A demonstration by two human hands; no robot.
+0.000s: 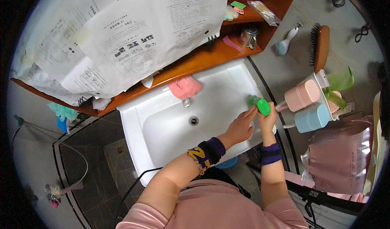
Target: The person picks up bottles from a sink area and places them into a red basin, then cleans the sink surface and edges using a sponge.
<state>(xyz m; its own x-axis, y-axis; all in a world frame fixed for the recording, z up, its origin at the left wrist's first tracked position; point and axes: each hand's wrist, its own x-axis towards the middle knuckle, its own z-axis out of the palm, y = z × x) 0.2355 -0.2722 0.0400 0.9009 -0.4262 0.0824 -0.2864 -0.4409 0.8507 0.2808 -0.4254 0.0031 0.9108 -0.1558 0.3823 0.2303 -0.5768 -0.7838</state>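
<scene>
My right hand (268, 118) is closed around a green object (262, 106), perhaps a bottle or tube, over the right side of a white washbasin (158, 143). Beside it, my left hand (241, 126) has its fingers stretched toward the object; whether the fingertips touch it is hard to tell. Another green part (252, 100) shows just beyond those fingertips. A pink cloth (185, 86) covers the top of the faucet (186, 102), whose metal spout sticks out above the drain (193, 120). Both my wrists wear dark purple bands.
Printed papers (131, 40) hang over a wooden cabinet (182, 67) behind the basin. On the right wall are a pink cup (302, 95), a blue cup (312, 118), a hairbrush (322, 47) and a green comb (338, 79). A metal mug (249, 37) stands on the shelf.
</scene>
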